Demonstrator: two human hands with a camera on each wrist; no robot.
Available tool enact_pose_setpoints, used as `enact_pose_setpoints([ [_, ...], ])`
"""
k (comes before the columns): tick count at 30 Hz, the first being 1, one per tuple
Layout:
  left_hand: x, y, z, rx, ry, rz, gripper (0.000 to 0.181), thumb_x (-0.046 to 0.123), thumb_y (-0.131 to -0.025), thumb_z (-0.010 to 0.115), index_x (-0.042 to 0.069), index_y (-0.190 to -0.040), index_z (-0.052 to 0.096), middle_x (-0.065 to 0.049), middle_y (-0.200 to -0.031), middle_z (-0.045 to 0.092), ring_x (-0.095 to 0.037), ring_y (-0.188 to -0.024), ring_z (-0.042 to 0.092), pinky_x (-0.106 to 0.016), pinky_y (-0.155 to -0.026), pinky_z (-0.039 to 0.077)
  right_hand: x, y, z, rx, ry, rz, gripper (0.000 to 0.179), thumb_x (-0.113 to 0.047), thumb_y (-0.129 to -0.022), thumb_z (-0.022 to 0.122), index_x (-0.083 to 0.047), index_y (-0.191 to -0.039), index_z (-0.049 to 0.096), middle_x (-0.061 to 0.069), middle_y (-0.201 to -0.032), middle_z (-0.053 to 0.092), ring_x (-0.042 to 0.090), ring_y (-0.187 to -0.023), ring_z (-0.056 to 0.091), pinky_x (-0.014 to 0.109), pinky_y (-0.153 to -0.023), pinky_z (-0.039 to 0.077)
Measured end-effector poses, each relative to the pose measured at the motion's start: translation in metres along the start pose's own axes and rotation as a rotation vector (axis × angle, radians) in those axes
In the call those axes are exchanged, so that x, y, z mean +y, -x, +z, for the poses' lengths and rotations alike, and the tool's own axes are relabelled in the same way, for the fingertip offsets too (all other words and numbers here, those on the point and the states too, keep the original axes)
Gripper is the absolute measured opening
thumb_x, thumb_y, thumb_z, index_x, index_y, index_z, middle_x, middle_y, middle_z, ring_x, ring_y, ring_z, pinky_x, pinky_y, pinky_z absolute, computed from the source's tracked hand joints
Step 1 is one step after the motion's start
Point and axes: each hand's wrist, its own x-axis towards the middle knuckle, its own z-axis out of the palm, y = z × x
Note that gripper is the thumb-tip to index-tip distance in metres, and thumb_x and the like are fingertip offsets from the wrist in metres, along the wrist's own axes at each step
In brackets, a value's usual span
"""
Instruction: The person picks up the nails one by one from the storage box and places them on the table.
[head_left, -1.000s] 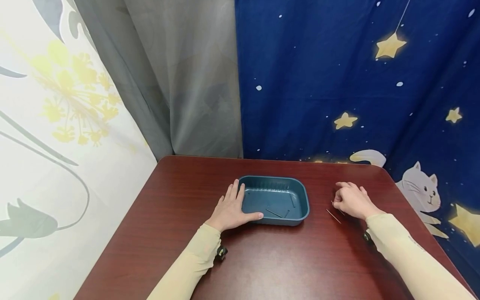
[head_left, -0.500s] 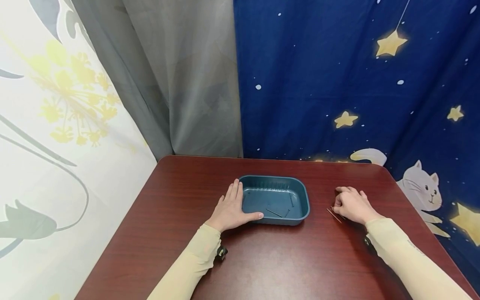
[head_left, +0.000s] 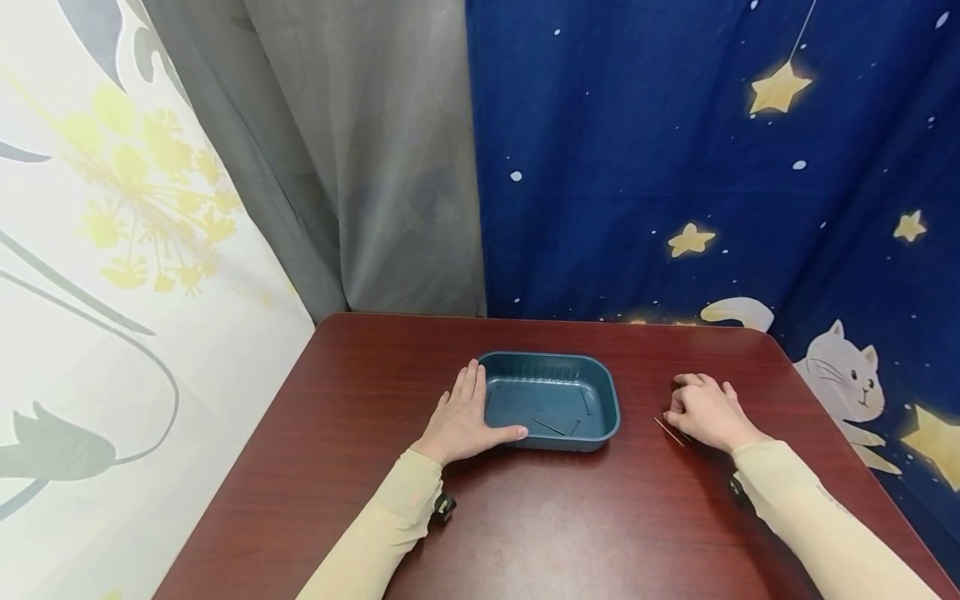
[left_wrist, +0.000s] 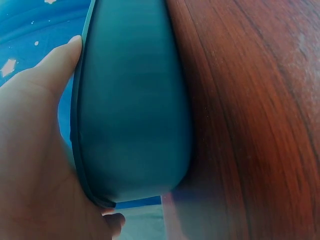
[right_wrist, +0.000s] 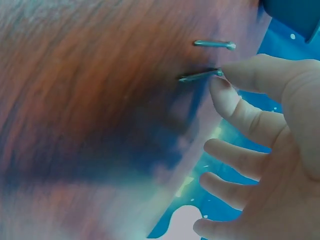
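Observation:
A blue-green plastic tray point(head_left: 555, 357) stands on the table, with several thin nails point(head_left: 549, 427) lying inside it. Flat along the tray's left side, my left hand point(head_left: 453, 425) has straight fingers, and its thumb touches the front rim. The left wrist view shows that thumb against the edge of the tray wall point(left_wrist: 130, 100). To the right of the tray, my right hand point(head_left: 708, 410) pinches a nail point(right_wrist: 197, 76) near its head between thumb and index fingertip. Beside it on the table lies a second nail point(right_wrist: 212, 44). The other right fingers are loosely bent.
The dark red wooden table point(head_left: 570, 525) has rounded back corners. Behind it hang a grey curtain point(head_left: 405, 167) and a blue star-patterned curtain point(head_left: 615, 167). A pale patterned cloth point(head_left: 90, 333) hangs at the left.
My right hand has come slightly down and nearer, its fingertips settling at the nails. The left hand and the tray stay in place.

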Motion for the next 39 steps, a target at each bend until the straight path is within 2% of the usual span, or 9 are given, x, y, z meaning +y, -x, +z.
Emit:
enact_pose_setpoints([
  [5,0.001,0.001,-0.002,-0.010,-0.019,-0.002,0.135,0.095,-0.071,0.046,0.004,-0.162,0.007,-0.008,-0.169,-0.001,-0.027,-0.154,0.005,-0.058,-0.117,0.020,-0.010,-0.002,-0.008,0.046,0.021,-0.018,0.023,-0.020,-0.086,0.072,-0.026,-0.066,0.061,0.026,-0.139,0.053,0.047,-0.131,0.038,0.078,-0.100,0.020],
  [9,0.002,0.001,-0.004,-0.008,-0.050,0.011,0.133,0.095,-0.072,0.046,0.003,-0.161,0.009,-0.009,-0.169,-0.001,-0.027,-0.154,0.004,-0.059,-0.118,0.015,-0.024,-0.005,-0.015,0.093,0.053,-0.067,0.020,-0.022,-0.086,0.072,-0.026,-0.070,0.061,0.026,-0.138,0.053,0.046,-0.130,0.041,0.075,-0.098,0.028],
  [14,0.001,0.001,-0.004,0.001,-0.060,0.031,0.131,0.092,-0.074,0.048,0.001,-0.161,0.012,-0.012,-0.168,0.002,-0.030,-0.154,0.007,-0.060,-0.118,0.012,-0.048,-0.012,-0.022,0.136,0.059,-0.126,0.016,-0.023,-0.087,0.073,-0.025,-0.075,0.064,0.022,-0.137,0.056,0.041,-0.129,0.044,0.069,-0.092,0.040],
  [22,0.000,-0.001,-0.003,0.009,-0.085,0.037,0.131,0.093,-0.074,0.046,0.001,-0.160,0.013,-0.012,-0.168,0.002,-0.029,-0.154,0.007,-0.060,-0.118,0.011,-0.091,-0.026,-0.026,0.169,0.034,-0.221,0.010,-0.024,-0.087,0.076,-0.025,-0.080,0.068,0.012,-0.126,0.064,0.032,-0.124,0.049,0.059,-0.088,0.048],
  [27,0.001,-0.001,-0.002,-0.001,-0.097,0.029,0.133,0.095,-0.072,0.043,0.002,-0.161,0.011,-0.010,-0.169,0.000,-0.028,-0.154,0.006,-0.059,-0.118,0.009,-0.113,-0.035,-0.024,0.148,0.017,-0.269,0.008,-0.022,-0.086,0.079,-0.023,-0.084,0.071,0.007,-0.120,0.066,0.030,-0.119,0.053,0.052,-0.088,0.051],
  [31,0.001,-0.001,-0.002,-0.006,-0.101,0.023,0.133,0.096,-0.072,0.042,0.002,-0.161,0.011,-0.010,-0.169,0.000,-0.028,-0.154,0.004,-0.059,-0.119,0.008,-0.125,-0.043,-0.018,0.099,-0.001,-0.297,0.007,-0.019,-0.086,0.078,-0.023,-0.089,0.073,0.001,-0.112,0.066,0.025,-0.108,0.058,0.047,-0.080,0.054],
  [35,0.001,-0.001,-0.002,-0.006,-0.106,0.020,0.134,0.097,-0.071,0.041,0.002,-0.161,0.011,-0.010,-0.169,0.000,-0.028,-0.154,0.005,-0.059,-0.118,0.009,-0.132,-0.054,-0.008,0.001,-0.007,-0.371,0.018,-0.010,-0.085,0.079,-0.025,-0.094,0.076,-0.007,-0.107,0.066,0.017,-0.096,0.062,0.040,-0.076,0.055],
  [39,0.000,-0.003,-0.001,-0.010,-0.094,0.021,0.134,0.097,-0.071,0.040,0.002,-0.161,0.010,-0.010,-0.169,-0.002,-0.029,-0.154,0.004,-0.060,-0.118,0.008,-0.137,-0.064,0.002,-0.104,-0.016,-0.484,0.025,-0.003,-0.083,0.079,-0.026,-0.094,0.079,-0.004,-0.116,0.067,0.019,-0.106,0.063,0.042,-0.083,0.054],
])
